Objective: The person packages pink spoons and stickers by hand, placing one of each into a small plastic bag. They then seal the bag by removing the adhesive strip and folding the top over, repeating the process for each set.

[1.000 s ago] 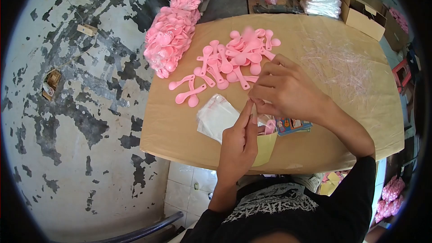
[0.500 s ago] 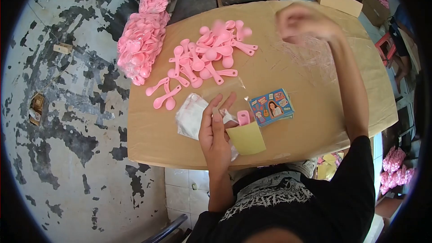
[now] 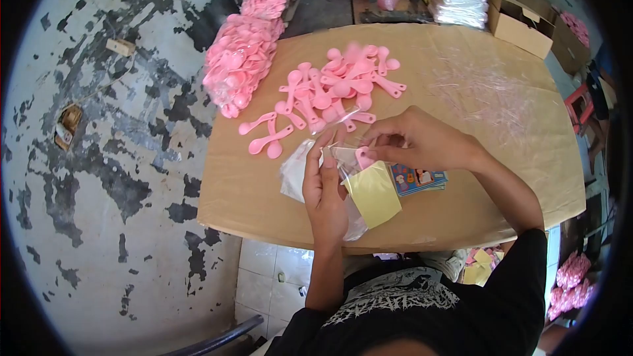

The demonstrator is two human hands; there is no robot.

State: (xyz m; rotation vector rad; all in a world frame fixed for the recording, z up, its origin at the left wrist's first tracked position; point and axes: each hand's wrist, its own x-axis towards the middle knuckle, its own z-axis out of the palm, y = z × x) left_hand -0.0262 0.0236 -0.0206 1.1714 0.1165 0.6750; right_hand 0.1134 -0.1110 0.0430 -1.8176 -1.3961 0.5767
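Note:
My left hand [image 3: 326, 184] is closed on a clear plastic bag [image 3: 355, 221] above the table's near edge. A plain yellow card [image 3: 374, 196] and a pink plastic spoon [image 3: 362, 157], of which only the handle end shows, are at the bag. My right hand [image 3: 415, 140] is closed in a pinch at the bag's upper edge, beside the spoon handle. Behind my left hand lies a stack of clear bags [image 3: 293, 170]. Partly covered by the yellow card and right hand is a stack of blue printed cards [image 3: 422, 181].
Loose pink spoons [image 3: 323, 89] are heaped on the paper-covered table [image 3: 494, 184]. Thin clear strips [image 3: 478, 89] lie at the right. Large bags of pink spoons [image 3: 241, 59] stand back left, with stacked plastic packs [image 3: 458, 1] and a cardboard box [image 3: 521, 29] back right.
My right hand has come down from above the clear strips to the bag in my left hand and now pinches its upper edge. The camera view has shifted slightly.

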